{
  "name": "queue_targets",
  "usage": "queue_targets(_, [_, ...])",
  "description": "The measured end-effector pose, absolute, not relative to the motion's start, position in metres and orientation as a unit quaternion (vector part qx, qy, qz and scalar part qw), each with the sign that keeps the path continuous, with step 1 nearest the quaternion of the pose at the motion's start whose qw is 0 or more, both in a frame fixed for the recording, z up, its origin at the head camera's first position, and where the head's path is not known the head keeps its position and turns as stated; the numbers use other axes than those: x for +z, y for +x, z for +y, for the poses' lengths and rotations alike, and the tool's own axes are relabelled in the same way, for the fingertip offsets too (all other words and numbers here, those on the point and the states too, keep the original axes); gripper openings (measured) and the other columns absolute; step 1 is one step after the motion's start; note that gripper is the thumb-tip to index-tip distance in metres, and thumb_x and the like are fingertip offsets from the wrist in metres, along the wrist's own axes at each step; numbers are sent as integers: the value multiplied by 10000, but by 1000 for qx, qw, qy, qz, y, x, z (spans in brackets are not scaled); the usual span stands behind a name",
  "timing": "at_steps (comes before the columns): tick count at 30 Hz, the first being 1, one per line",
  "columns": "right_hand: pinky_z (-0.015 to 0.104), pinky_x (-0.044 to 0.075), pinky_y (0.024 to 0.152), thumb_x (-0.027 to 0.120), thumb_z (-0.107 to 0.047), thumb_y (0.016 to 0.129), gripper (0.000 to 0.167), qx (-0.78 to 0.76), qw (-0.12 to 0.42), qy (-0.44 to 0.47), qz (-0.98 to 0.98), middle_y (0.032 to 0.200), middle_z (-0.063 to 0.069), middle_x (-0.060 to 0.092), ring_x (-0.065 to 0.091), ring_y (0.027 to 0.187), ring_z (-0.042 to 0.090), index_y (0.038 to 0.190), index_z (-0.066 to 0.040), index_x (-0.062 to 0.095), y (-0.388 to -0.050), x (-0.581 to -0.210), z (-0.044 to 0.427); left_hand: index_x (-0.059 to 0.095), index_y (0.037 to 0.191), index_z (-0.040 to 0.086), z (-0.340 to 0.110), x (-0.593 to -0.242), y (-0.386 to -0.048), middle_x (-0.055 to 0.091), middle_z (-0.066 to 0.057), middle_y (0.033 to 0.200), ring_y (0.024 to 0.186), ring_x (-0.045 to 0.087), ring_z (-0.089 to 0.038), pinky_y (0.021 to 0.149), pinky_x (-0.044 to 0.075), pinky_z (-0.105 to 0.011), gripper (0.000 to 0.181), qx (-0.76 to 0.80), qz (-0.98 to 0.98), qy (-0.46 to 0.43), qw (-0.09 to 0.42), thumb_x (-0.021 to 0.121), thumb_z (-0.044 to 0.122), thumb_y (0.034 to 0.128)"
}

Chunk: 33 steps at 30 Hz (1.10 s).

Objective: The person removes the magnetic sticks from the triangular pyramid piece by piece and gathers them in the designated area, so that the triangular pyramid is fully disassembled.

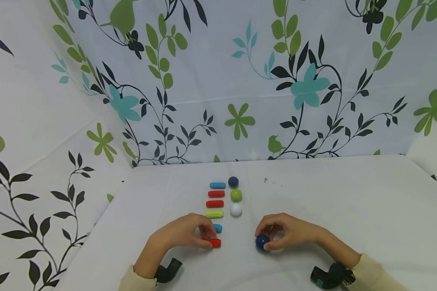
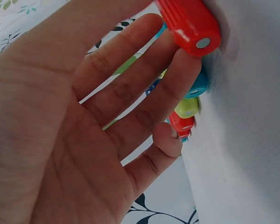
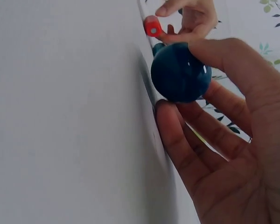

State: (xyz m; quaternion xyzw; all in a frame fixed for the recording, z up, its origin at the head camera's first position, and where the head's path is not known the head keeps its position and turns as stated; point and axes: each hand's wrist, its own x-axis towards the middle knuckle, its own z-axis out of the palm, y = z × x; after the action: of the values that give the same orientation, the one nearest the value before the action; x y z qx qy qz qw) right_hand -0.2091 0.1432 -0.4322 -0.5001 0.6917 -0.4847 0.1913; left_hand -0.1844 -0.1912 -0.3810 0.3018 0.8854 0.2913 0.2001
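Observation:
At the near end of a column of short rods, my left hand [image 1: 183, 231] pinches a red rod [image 1: 214, 243] between thumb and fingers. In the left wrist view the red rod [image 2: 193, 30] has ribbed sides and a silver disc in its end. My right hand [image 1: 293, 231] pinches a shiny dark blue ball [image 1: 261, 242] just above or on the table, right of the column. That ball [image 3: 179, 72] looks smooth in the right wrist view. Just beyond the left fingers lies a blue rod [image 1: 217, 228], partly hidden, then a yellow-green rod [image 1: 214, 214].
Farther up the column lie two red rods, one of them the upper red rod [image 1: 216, 194], and a blue rod [image 1: 217, 185]. Beside them stand a white ball [image 1: 236, 209], a green ball [image 1: 236, 195] and another dark blue ball [image 1: 233, 182]. A patterned curtain [image 1: 204, 81] hangs behind the white table [image 1: 331, 194].

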Motion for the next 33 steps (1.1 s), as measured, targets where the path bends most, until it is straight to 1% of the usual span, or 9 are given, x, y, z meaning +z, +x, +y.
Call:
queue_targets(3, [270, 557, 731, 685, -117, 910, 256, -487, 174, -494, 699, 1054, 72, 645, 596, 841, 113, 1145, -26, 640, -209, -435, 138, 717, 986, 162, -191, -380, -183, 654, 115, 883, 792, 580, -49, 765, 519, -253, 175, 294, 886, 298, 201, 780, 221, 834])
queue_targets(7, [265, 555, 740, 692, -135, 908, 270, -491, 159, -472, 714, 1051, 84, 646, 589, 845, 116, 1145, -16, 643, -209, -437, 132, 713, 981, 158, -191, -379, -184, 646, 113, 870, 783, 576, -52, 747, 508, -228, 172, 292, 885, 302, 202, 779, 221, 836])
queue_targets(16, [270, 552, 752, 718, -181, 894, 308, -496, 120, -428, 746, 1020, 38, 647, 586, 844, 119, 1154, -30, 648, -211, -438, 117, 710, 976, 175, -184, -381, -187, 650, 115, 876, 793, 577, -79, 741, 504, -211, 196, 287, 879, 314, 214, 801, 240, 816])
queue_targets(23, [262, 551, 757, 717, -153, 894, 313, -508, 76, -409, 755, 1057, 77, 650, 600, 854, 161, 1161, -10, 641, -215, -440, 103, 714, 953, 176, -184, -380, -186, 641, 125, 867, 795, 572, -71, 757, 506, -227, 166, 281, 883, 312, 209, 801, 202, 814])
queue_targets(28, [247, 541, 748, 733, -137, 877, 319, -520, 59, -399, 753, 1069, 104, 647, 597, 864, 199, 1156, -9, 644, -215, -441, 94, 720, 950, 179, -186, -379, -186, 639, 135, 870, 795, 565, -53, 770, 503, -228, 153, 277, 886, 306, 209, 797, 190, 818])
queue_targets(31, [242, 535, 724, 743, -137, 868, 326, -519, 53, -405, 751, 1058, 111, 645, 593, 824, 204, 1152, -11, 646, -215, -443, 90, 724, 949, 175, -186, -379, -185, 643, 135, 870, 790, 564, -51, 770, 504, -230, 151, 276, 888, 305, 207, 798, 186, 817])
queue_targets(33, [233, 529, 707, 748, -140, 863, 332, -517, 49, -409, 751, 1056, 111, 644, 589, 794, 185, 1154, -15, 647, -214, -444, 88, 726, 946, 174, -187, -380, -184, 645, 135, 867, 788, 563, -50, 767, 502, -229, 150, 274, 889, 305, 203, 799, 186, 815])
